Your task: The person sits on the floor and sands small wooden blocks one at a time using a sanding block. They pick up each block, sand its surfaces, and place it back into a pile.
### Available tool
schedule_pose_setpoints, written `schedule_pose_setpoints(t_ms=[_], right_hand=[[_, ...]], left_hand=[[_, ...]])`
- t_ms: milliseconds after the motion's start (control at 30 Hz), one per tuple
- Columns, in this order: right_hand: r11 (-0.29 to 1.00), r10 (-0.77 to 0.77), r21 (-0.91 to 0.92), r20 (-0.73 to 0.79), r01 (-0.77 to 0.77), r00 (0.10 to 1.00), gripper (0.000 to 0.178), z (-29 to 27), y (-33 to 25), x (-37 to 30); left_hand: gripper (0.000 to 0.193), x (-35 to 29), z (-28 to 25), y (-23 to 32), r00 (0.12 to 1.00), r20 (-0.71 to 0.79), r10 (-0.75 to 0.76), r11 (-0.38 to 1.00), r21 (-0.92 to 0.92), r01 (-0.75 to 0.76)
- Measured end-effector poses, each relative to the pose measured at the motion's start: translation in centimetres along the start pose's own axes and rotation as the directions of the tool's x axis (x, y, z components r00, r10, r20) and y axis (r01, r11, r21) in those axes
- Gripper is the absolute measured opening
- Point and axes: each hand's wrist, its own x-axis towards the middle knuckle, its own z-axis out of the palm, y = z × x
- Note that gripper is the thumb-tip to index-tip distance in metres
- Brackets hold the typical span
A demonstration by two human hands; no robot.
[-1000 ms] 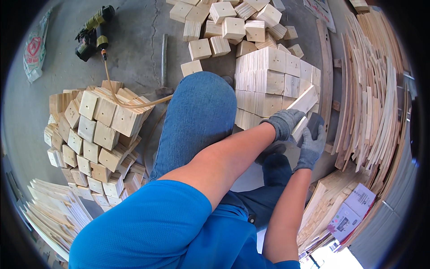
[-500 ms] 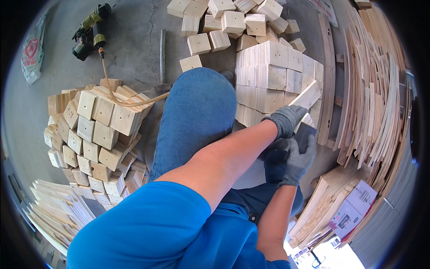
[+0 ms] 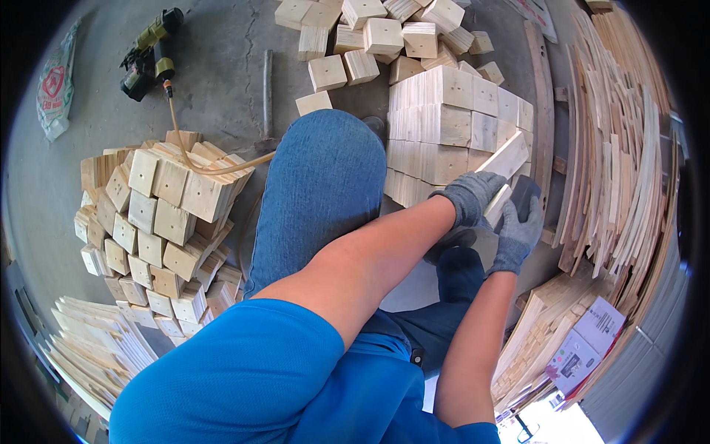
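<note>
My left hand [image 3: 477, 197] is gripping a wooden piece [image 3: 508, 155] at two o'clock, probably for steadying; my right hand [image 3: 518, 235] is grasping a dark block [image 3: 526, 188] near three o'clock, seemingly keeping its far end free.

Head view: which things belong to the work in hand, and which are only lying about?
Seemingly in use:
wooden strip, gloved left hand
dark block, gloved right hand

Seemingly lying about:
nail gun, air hose
hammer
plastic bag
cardboard box
</note>
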Motion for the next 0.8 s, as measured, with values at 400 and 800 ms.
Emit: schedule_pose_setpoints(t_ms=[400, 800], right_hand=[[0.993, -0.118, -0.032, -0.02, 0.117, 0.993, 0.073, -0.8, -0.2, -9.1], [0.995, 0.059, 0.074, 0.046, -0.062, 0.997, 0.074, -0.5, 2.1, 3.2]], left_hand=[[0.092, 0.3, 0.5, -0.2, 1.0, 0.02, -0.019, 1.0, 0.018, 0.019], [0.096, 0.7, 0.6, 0.3, 1.0, 0.001, -0.016, 1.0, 0.009, 0.016]])
